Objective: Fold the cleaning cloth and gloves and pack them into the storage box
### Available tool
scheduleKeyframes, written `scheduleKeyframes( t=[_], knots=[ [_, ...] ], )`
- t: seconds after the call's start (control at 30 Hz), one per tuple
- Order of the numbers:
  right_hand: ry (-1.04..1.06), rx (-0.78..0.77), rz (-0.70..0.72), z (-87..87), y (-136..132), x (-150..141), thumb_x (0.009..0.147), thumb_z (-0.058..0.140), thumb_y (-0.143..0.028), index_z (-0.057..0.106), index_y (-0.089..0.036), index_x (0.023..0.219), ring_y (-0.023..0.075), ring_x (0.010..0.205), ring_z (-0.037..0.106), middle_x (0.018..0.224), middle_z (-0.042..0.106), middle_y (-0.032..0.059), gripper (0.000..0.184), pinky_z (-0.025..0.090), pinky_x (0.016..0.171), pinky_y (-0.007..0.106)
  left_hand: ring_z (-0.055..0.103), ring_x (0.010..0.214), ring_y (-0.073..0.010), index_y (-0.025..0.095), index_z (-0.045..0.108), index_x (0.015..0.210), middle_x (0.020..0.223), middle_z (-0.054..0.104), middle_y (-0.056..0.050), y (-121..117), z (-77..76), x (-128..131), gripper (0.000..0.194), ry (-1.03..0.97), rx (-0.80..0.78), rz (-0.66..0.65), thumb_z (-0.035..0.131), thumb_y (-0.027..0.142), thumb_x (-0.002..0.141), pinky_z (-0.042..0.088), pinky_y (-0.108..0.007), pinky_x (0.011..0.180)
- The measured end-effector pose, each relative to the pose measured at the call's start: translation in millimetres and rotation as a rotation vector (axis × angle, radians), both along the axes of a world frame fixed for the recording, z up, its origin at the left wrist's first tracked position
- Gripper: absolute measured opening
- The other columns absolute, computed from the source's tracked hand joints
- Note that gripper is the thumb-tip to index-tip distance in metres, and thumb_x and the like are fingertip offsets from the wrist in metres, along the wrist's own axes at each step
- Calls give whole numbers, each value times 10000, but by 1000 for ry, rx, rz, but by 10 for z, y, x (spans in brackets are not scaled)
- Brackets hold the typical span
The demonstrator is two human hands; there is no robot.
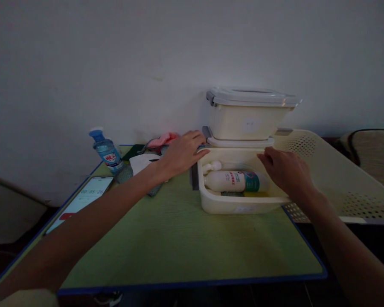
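Note:
An open cream storage box stands on the green table. Inside it lies a white bottle with a teal label end and a white pump head. My left hand is at the box's back left corner, fingers stretched and thumb apart, the thumb over the left rim. Over the right rim is my right hand, its fingers curled around the edge with the thumb toward the inside; its fingertips are partly hidden. Something yellow and a dark mesh piece show beneath the bottle.
Behind the box stands a lidded cream box on another lid. A blue bottle, a phone and a pink cloth are on the table at left. A large perforated basket stands at right. A wall rises behind.

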State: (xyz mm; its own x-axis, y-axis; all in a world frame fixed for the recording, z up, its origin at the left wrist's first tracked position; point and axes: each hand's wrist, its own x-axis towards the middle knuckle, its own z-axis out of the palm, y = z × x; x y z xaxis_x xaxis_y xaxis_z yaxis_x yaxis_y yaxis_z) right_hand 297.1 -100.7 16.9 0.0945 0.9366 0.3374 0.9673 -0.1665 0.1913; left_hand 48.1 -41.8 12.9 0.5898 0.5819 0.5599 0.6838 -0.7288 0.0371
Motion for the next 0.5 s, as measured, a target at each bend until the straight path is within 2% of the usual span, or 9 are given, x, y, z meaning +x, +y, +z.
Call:
scheduleKeyframes(
  t=[0.1,0.17,0.27,0.33,0.43,0.5],
  knots=[
    [3,18,29,-1,13,12,907,366,-378,622,-177,807,218,604,566,748,665,114,341,216,487,284,555,981,-196,127,576,882,1015,611,-85,-14,-85,-273,184,-92,24,76,457,267,890,433,-336,893],
    [5,44,60,-5,20,22,902,366,-390,623,-181,748,210,579,556,705,651,104,365,218,482,282,543,1027,-213,126,580,906,1060,604,-102,-11,-202,-474,194,-106,40,141,439,258,888,427,-359,927],
    [8,72,86,-17,23,34,895,366,-408,622,-184,691,199,548,540,658,634,95,397,218,478,279,527,1080,-239,118,598,923,1085,594,-130,8,-453,-759,243,-19,2,230,409,268,890,417,-388,964],
    [14,73,85,-25,25,40,893,370,-415,620,-184,676,197,541,534,650,632,96,404,222,478,277,492,1155,-256,111,589,1037,1172,563,-152,17,-653,-909,291,48,-53,298,412,286,887,396,-413,997],
    [36,54,80,-30,28,44,893,376,-413,608,-182,669,198,549,529,662,637,103,397,227,481,274,279,1353,-316,116,448,1296,1445,321,-192,0,-951,-1043,470,146,-176,445,419,348,888,297,-503,1063],
    [56,51,73,-24,25,39,890,387,-411,588,-183,655,192,548,516,669,636,105,384,222,481,272,147,1394,-360,160,323,1397,1509,185,-182,-32,-1114,-1073,548,191,-303,540,367,402,908,238,-613,1043]
  ],
)
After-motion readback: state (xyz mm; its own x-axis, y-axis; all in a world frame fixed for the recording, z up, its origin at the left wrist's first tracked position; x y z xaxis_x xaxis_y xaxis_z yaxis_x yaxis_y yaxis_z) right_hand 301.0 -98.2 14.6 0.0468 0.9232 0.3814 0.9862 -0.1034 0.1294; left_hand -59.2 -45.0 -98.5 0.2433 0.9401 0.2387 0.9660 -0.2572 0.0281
